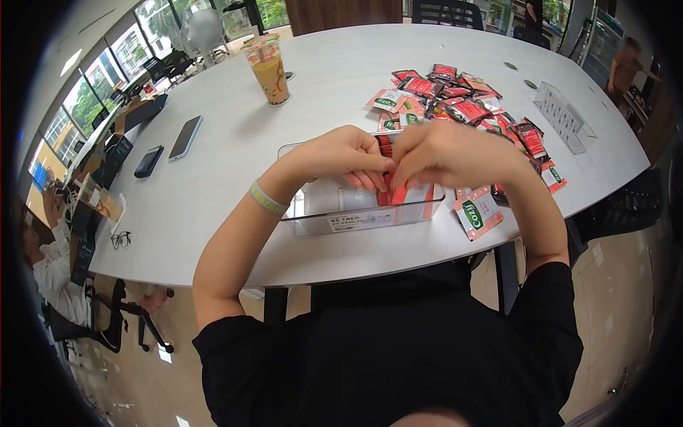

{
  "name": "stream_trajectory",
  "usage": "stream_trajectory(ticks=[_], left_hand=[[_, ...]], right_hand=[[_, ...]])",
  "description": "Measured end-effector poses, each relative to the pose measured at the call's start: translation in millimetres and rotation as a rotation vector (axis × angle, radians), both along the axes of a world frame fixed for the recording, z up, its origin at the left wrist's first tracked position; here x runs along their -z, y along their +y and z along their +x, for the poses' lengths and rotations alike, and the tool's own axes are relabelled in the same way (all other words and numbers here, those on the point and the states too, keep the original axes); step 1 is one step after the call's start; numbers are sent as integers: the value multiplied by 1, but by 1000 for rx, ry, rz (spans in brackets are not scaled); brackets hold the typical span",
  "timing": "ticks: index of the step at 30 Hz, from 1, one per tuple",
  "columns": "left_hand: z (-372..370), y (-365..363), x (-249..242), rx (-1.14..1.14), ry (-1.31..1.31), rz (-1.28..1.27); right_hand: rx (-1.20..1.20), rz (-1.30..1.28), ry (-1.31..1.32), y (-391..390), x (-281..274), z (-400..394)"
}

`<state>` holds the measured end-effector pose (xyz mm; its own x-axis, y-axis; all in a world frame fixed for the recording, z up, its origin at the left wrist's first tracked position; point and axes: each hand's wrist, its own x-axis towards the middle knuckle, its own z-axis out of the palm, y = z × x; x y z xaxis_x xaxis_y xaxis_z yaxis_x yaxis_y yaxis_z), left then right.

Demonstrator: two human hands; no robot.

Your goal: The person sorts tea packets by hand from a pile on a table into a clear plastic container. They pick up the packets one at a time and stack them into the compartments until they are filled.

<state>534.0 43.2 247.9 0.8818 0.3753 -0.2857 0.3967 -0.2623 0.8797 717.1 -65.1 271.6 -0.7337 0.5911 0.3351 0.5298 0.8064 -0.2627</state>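
A clear plastic bin [313, 225] with a white label on its front wall sits before me on the table. Red sachets [411, 195] stand in its right part. My left hand [348, 158] is over the bin, thumb and fingers closed on a red sachet [385, 146]. My right hand [452, 153] meets it from the right, its fingers bent down and pressed together; motion blurs them, and what they hold is hidden. Beyond and right of the bin lies a loose pile of red and black sachets [468, 110]. One pink-and-white sachet [478, 213] lies near my right wrist.
A cup with an orange drink [269, 75] stands at the back left. A phone [186, 136], a dark small case [149, 162] and glasses [121, 240] lie to the left. A clear acrylic holder [563, 117] stands at the right. A person [60, 267] sits at the far left.
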Motion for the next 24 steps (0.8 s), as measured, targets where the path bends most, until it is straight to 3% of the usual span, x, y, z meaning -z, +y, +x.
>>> stream_trajectory(ticks=[2, 3, 5, 7, 8, 11, 16, 18, 22, 24], left_hand=[[0, 3, 5, -37, 12, 1], [0, 7, 10, -13, 1, 61], [-1, 6, 8, 9, -7, 135], [0, 4, 10, 25, -10, 195], [1, -6, 6, -23, 8, 83], [8, 5, 19, 190, 104, 93], [17, 2, 20, 199, 92, 70], [17, -1, 19, 276, 85, 83], [18, -1, 18, 293, 117, 89], [15, -2, 15, 341, 107, 114]], right_hand=[[120, -124, -248, -10, 4, -18], [95, -118, -250, -13, 10, -23], [272, 56, -270, -13, 20, -25], [284, 13, -184, -18, 10, -26], [273, 3, -145, -19, 7, -22], [281, -44, -90, -25, -8, -21], [287, -47, -77, -26, -8, -13], [350, -106, 56, -29, -1, -10], [224, 58, 42, -44, -1, -28], [229, -9, -8, -48, 1, -37]])
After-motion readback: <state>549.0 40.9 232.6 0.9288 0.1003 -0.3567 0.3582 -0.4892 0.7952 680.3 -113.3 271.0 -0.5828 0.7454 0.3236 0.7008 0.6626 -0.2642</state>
